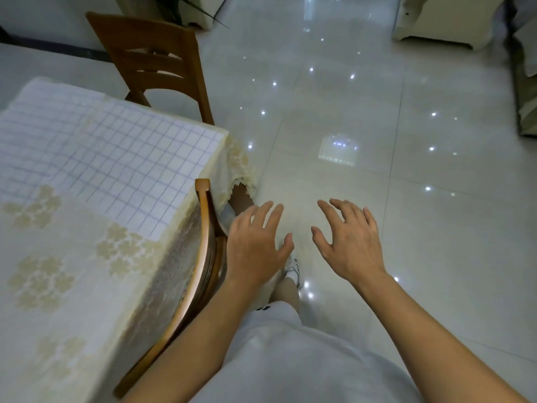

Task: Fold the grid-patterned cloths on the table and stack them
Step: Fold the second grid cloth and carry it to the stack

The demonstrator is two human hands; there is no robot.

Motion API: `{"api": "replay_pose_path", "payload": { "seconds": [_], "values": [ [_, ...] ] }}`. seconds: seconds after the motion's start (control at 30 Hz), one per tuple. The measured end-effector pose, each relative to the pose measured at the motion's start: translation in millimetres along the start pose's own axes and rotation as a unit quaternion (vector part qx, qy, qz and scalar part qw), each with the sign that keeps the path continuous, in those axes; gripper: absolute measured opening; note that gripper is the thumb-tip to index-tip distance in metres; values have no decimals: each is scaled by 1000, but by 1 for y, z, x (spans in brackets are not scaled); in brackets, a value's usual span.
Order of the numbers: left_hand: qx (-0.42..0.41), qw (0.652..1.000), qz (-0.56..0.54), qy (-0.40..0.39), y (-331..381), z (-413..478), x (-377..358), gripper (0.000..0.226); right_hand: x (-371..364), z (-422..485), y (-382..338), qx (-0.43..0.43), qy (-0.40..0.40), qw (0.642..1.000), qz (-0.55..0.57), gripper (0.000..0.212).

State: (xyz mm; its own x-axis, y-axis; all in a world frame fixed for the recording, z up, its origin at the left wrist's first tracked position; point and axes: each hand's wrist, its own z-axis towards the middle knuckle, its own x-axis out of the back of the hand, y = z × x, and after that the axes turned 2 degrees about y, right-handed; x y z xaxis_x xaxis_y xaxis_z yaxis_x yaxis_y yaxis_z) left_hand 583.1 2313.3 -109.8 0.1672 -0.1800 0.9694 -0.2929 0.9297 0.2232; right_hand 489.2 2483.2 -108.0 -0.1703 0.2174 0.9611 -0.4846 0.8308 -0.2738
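White grid-patterned cloth w/ purple lines (pixel 104 158): flat on cream floral-lace-covered table (pixel 58 286), reaching its far-right corner. Left hand (pixel 255 242) & right hand (pixel 348 242): fingers spread, empty, apart, over glossy tile floor (pixel 406 141), right of table edge. Wooden chairs (pixel 157 62): by table.

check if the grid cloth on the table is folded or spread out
Spread: the grid-patterned cloth lies flat as one wide sheet on the table, no stacked layers showing.
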Motion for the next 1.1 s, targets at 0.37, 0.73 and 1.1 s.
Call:
{"api": "replay_pose_path", "payload": {
  "seconds": [0.37, 0.73, 1.1],
  "values": [
    [5, 1000, -24, -9, -39, 195, -29, 60, 12, 201, 15, -4, -19, 1000, -13, 54],
    [57, 998, -9, -21, -74, 351, -29, 63, 21, 359, 5, 23, -18, 1000, -6, 55],
    [136, 990, 28, 4, -104, 506, -38, 65, 20, 557, 4, 107, -37, 993, 34, 55]
  ]
}}
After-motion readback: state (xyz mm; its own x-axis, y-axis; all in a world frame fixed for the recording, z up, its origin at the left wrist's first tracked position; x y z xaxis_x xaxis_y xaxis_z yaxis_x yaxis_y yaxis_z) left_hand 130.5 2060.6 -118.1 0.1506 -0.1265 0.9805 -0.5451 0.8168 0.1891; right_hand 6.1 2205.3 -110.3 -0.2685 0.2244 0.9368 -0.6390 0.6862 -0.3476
